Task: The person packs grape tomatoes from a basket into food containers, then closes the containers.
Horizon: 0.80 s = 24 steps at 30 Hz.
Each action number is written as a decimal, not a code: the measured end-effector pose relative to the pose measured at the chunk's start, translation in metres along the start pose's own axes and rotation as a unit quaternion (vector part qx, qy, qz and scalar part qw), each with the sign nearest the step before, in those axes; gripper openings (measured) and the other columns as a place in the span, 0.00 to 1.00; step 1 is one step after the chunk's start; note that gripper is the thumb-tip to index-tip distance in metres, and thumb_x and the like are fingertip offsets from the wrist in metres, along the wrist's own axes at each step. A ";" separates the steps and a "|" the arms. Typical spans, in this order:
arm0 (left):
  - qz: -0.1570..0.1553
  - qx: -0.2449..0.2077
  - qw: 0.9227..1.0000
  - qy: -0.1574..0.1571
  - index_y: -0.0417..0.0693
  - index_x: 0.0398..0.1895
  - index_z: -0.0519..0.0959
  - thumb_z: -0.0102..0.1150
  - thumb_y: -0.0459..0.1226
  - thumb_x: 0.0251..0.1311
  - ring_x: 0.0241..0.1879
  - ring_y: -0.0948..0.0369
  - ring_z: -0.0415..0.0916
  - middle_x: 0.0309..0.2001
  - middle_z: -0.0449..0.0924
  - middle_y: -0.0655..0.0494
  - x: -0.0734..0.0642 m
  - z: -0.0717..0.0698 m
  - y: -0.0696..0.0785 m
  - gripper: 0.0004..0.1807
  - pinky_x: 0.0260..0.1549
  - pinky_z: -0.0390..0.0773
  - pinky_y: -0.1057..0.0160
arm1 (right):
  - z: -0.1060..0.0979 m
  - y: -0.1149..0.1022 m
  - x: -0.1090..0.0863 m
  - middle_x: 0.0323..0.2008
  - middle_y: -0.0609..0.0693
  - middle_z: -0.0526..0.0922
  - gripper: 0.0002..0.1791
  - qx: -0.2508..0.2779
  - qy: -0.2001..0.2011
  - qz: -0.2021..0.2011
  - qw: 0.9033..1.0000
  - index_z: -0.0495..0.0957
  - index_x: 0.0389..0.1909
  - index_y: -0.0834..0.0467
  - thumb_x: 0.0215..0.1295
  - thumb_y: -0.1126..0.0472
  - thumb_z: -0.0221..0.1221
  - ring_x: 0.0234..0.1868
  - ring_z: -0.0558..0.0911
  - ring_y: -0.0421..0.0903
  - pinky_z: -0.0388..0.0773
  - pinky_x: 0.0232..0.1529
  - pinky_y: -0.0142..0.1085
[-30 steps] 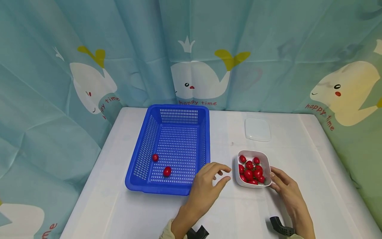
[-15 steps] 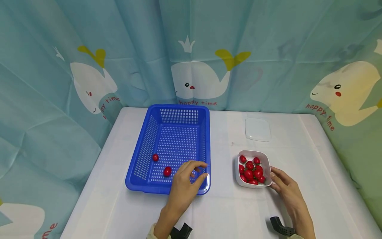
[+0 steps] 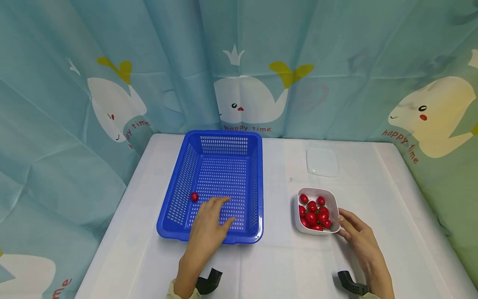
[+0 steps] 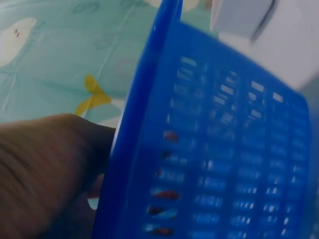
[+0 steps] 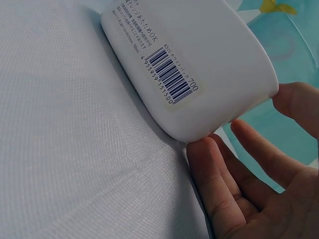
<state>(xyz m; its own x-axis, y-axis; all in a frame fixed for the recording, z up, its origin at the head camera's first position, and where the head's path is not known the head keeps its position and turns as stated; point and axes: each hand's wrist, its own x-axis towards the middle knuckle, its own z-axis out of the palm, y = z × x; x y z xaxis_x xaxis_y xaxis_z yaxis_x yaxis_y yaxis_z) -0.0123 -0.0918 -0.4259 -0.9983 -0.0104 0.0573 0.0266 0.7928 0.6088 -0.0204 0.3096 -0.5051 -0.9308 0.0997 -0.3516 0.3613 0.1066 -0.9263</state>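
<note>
In the head view my left hand (image 3: 208, 226) is over the near part of a blue perforated basket (image 3: 257, 187), thumb and fingers apart with nothing seen between them. One cherry tomato (image 3: 194, 197) shows on the basket floor, left of the hand. The basket's side wall (image 4: 224, 139) hides most of the fingers in the left wrist view. My right hand (image 3: 360, 236) holds the near right corner of a white plastic container (image 3: 317, 233), which is filled with red cherry tomatoes (image 3: 311, 218). Its thumb is at the rim and its fingertips (image 5: 204, 154) at the lower corner.
A clear, flat lid (image 3: 323, 162) lies behind the container. The white-covered table (image 3: 276, 265) ends at a teal curtain (image 3: 179, 62) with whale prints. Black wrist mounts (image 3: 209, 282) sit by both wrists.
The left hand has moved left from beside the container to over the basket. A second tomato on the basket floor is now hidden behind that hand. The right hand and container stay put.
</note>
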 end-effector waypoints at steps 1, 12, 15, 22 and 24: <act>-0.007 0.009 1.000 -0.005 0.49 0.66 0.78 0.75 0.37 0.60 0.60 0.47 0.76 0.61 0.81 0.47 0.001 -0.002 -0.002 0.30 0.56 0.80 0.44 | 0.000 0.000 0.000 0.50 0.23 0.76 0.35 -0.002 0.000 0.002 1.000 0.64 0.75 0.65 0.77 0.50 0.59 0.49 0.81 0.23 0.81 0.48 0.20; -0.075 0.099 0.991 -0.044 0.42 0.66 0.78 0.76 0.41 0.59 0.58 0.39 0.76 0.62 0.79 0.35 0.011 -0.019 -0.018 0.32 0.52 0.83 0.36 | 0.001 -0.002 -0.001 0.51 0.24 0.75 0.35 -0.002 0.001 0.010 1.000 0.64 0.75 0.65 0.77 0.49 0.59 0.50 0.79 0.22 0.80 0.49 0.20; -0.100 0.113 0.986 -0.066 0.40 0.66 0.78 0.75 0.43 0.59 0.59 0.37 0.75 0.63 0.78 0.33 0.014 -0.023 -0.022 0.33 0.54 0.81 0.33 | 0.001 -0.002 -0.001 0.52 0.25 0.72 0.37 -0.018 0.001 0.021 1.000 0.62 0.77 0.64 0.77 0.47 0.59 0.50 0.78 0.21 0.79 0.49 0.18; -0.138 0.127 0.974 -0.128 0.36 0.64 0.78 0.75 0.45 0.59 0.56 0.36 0.77 0.59 0.80 0.32 0.021 -0.025 -0.028 0.34 0.53 0.81 0.33 | 0.001 -0.002 -0.001 0.51 0.23 0.74 0.37 -0.013 0.003 0.016 1.000 0.62 0.76 0.65 0.77 0.48 0.59 0.49 0.79 0.22 0.80 0.49 0.19; -0.145 0.131 0.971 -0.138 0.35 0.64 0.77 0.75 0.45 0.58 0.54 0.37 0.78 0.58 0.81 0.33 0.023 -0.024 -0.029 0.34 0.51 0.82 0.34 | 0.001 -0.001 -0.001 0.51 0.23 0.75 0.36 -0.006 0.002 0.011 1.000 0.63 0.76 0.65 0.77 0.49 0.59 0.50 0.80 0.22 0.80 0.49 0.20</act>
<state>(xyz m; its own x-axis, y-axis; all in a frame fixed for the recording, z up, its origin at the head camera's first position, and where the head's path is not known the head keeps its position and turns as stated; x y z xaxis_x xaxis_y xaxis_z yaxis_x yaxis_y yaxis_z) -0.0346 -0.1295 -0.4229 -0.9387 -0.1207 -0.3228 -0.2352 0.9091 0.3437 -0.0204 0.3089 -0.5036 -0.9225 0.1064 -0.3711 0.3822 0.1159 -0.9168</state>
